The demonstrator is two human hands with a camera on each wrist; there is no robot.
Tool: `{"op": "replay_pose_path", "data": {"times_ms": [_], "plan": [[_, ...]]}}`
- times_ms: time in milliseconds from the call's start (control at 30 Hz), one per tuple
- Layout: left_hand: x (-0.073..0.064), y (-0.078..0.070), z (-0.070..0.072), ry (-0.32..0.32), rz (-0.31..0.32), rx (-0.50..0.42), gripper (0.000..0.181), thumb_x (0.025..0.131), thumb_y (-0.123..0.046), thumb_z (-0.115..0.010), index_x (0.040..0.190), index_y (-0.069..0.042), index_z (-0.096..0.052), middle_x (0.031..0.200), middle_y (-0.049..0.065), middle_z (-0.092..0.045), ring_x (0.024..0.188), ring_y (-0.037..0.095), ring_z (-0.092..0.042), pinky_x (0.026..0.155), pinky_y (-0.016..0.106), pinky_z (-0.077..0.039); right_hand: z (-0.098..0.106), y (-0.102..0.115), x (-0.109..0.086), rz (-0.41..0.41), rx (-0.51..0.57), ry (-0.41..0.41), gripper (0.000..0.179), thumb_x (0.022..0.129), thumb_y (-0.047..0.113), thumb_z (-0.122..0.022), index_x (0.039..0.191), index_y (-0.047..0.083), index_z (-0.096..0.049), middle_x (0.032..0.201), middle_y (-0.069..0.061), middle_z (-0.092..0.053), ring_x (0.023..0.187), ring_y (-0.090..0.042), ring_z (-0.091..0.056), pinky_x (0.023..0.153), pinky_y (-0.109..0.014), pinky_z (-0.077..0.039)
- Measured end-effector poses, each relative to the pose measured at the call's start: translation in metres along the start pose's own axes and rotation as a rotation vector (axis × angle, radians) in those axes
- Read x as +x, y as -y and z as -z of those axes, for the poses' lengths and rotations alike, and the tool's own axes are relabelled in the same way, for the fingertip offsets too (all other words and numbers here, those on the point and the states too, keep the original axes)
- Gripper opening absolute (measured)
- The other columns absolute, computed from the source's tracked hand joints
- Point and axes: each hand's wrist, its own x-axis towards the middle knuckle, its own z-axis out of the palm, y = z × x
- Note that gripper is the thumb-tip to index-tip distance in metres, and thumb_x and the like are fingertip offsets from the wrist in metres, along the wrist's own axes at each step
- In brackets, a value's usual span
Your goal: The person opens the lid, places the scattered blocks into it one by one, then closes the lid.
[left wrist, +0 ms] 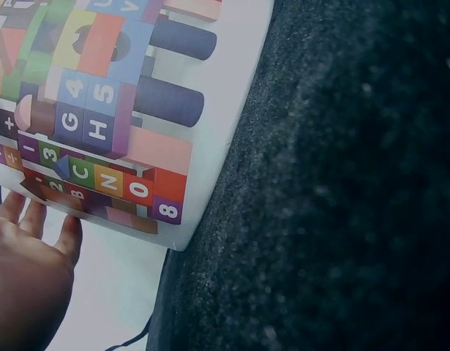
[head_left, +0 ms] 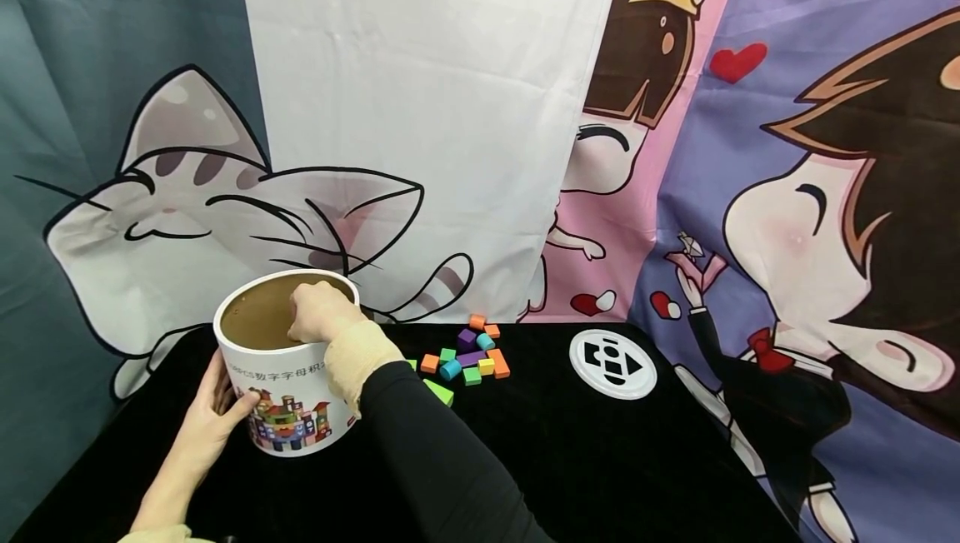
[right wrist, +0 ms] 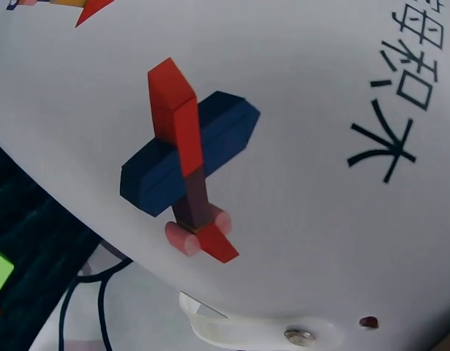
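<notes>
A large white cylindrical bucket [head_left: 292,376] with a tan interior stands mouth-up at the left of a black, cloth-covered surface [head_left: 622,460]. Its wall carries black Chinese characters and a colourful picture of a building made from lettered and numbered blocks; the right wrist view adds a printed red and dark-blue aeroplane-like figure and a white handle [right wrist: 261,329] with a round metal fixing.

A person's bare left hand [head_left: 213,410] holds the bucket's left side, thumb on the front and the other fingers spread against the wall. The right hand [head_left: 322,310], in a black sleeve [head_left: 442,451] ending in a cream cuff [head_left: 363,360], reaches over the rim into the bucket. Its fingers are hidden inside, so whether they are apart, together or clamped on anything cannot be told.

Just right of the bucket, partly behind the right forearm, lies a loose cluster of small solid-coloured blocks [head_left: 470,358] in orange, green, purple, blue and yellow, some of them cylinders. Farther right, well apart from the bucket, a round white lid [head_left: 581,368] with shaped cut-outs lies flat. Behind hangs a fabric backdrop [head_left: 435,68] printed with a smiling cartoon cat and two cartoon people.
</notes>
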Motion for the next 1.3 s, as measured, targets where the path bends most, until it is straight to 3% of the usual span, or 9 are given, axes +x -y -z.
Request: {"op": "replay_pose_path", "data": {"times_ms": [200, 333, 567, 667, 767, 900, 1100, 1300], "plan": [[0.0, -0.001, 0.0, 0.001, -0.007, 0.004, 0.086, 0.096, 0.005, -0.056, 0.159, -0.023, -0.005, 0.163, 0.005, -0.006, 0.137, -0.001, -0.02, 0.104, 0.006, -0.019, -0.001, -0.001, 0.001, 0.005, 0.024, 0.012, 0.018, 0.083, 0.035, -0.078, 0.095, 0.026, -0.069, 0.088, 0.012, -0.062, 0.081, -0.005, -0.057, 0.07, -0.021, -0.046], [0.001, 0.0, -0.001, 0.003, -0.012, 0.009, 0.086, 0.096, 0.005, -0.056, 0.159, -0.024, -0.005, 0.163, 0.004, -0.007, 0.137, 0.0, -0.02, 0.103, 0.006, -0.02, -0.001, -0.004, -0.002, 0.029, 0.073, -0.028, 0.021, 0.084, 0.034, -0.077, 0.102, 0.027, -0.07, 0.09, 0.013, -0.062, 0.082, -0.004, -0.057, 0.07, -0.021, -0.046], [-0.002, -0.002, 0.004, 0.009, -0.017, 0.049, 0.086, 0.097, 0.005, -0.054, 0.159, -0.025, -0.004, 0.163, 0.0, -0.007, 0.136, -0.003, -0.019, 0.104, 0.005, -0.018, -0.004, -0.01, -0.011, 0.15, 0.138, -0.228, 0.014, 0.087, 0.027, -0.072, 0.1, 0.024, -0.069, 0.089, 0.014, -0.058, 0.078, -0.002, -0.052, 0.067, -0.015, -0.042], [-0.002, -0.003, 0.004, 0.006, -0.02, 0.038, 0.085, 0.097, 0.005, -0.054, 0.159, -0.025, -0.004, 0.163, 0.0, -0.007, 0.137, -0.003, -0.018, 0.104, 0.006, -0.018, -0.008, -0.015, -0.014, 0.235, 0.143, -0.356, 0.012, 0.087, 0.023, -0.071, 0.098, 0.022, -0.068, 0.093, 0.012, -0.058, 0.083, -0.003, -0.052, 0.072, -0.013, -0.041], [-0.002, -0.002, 0.002, 0.01, -0.011, 0.04, 0.085, 0.097, 0.004, -0.054, 0.159, -0.026, -0.004, 0.163, 0.001, -0.006, 0.138, -0.002, -0.017, 0.105, 0.006, -0.017, -0.008, -0.025, -0.018, 0.287, 0.155, -0.405, 0.014, 0.087, 0.02, -0.07, 0.101, 0.02, -0.069, 0.099, 0.01, -0.059, 0.092, -0.004, -0.053, 0.08, -0.013, -0.041], [-0.003, 0.0, -0.002, 0.007, 0.004, 0.049, 0.086, 0.097, 0.004, -0.055, 0.159, -0.026, -0.004, 0.163, 0.003, -0.005, 0.138, -0.003, -0.016, 0.105, 0.006, -0.018, -0.007, -0.046, -0.024, 0.333, 0.169, -0.4, 0.021, 0.087, 0.018, -0.069, 0.108, 0.018, -0.068, 0.111, 0.005, -0.058, 0.107, -0.01, -0.051, 0.093, -0.015, -0.038], [-0.004, 0.001, -0.003, -0.005, 0.008, 0.061, 0.086, 0.097, 0.004, -0.055, 0.159, -0.027, -0.004, 0.163, 0.002, -0.006, 0.137, -0.004, -0.018, 0.104, 0.006, -0.02, -0.005, -0.105, -0.036, 0.433, 0.249, -0.55, 0.019, 0.081, 0.009, -0.072, 0.1, 0.01, -0.07, 0.117, -0.006, -0.061, 0.111, -0.021, -0.053, 0.1, -0.025, -0.038], [-0.003, -0.001, 0.001, 0.0, 0.008, 0.072, 0.086, 0.097, 0.003, -0.055, 0.159, -0.028, -0.004, 0.163, 0.001, -0.005, 0.137, -0.004, -0.017, 0.103, 0.005, -0.02, -0.008, -0.171, -0.065, 0.281, 0.419, -0.614, 0.017, 0.083, 0.006, -0.073, 0.099, 0.008, -0.071, 0.119, -0.007, -0.063, 0.114, -0.024, -0.054, 0.097, -0.035, -0.044]]}}
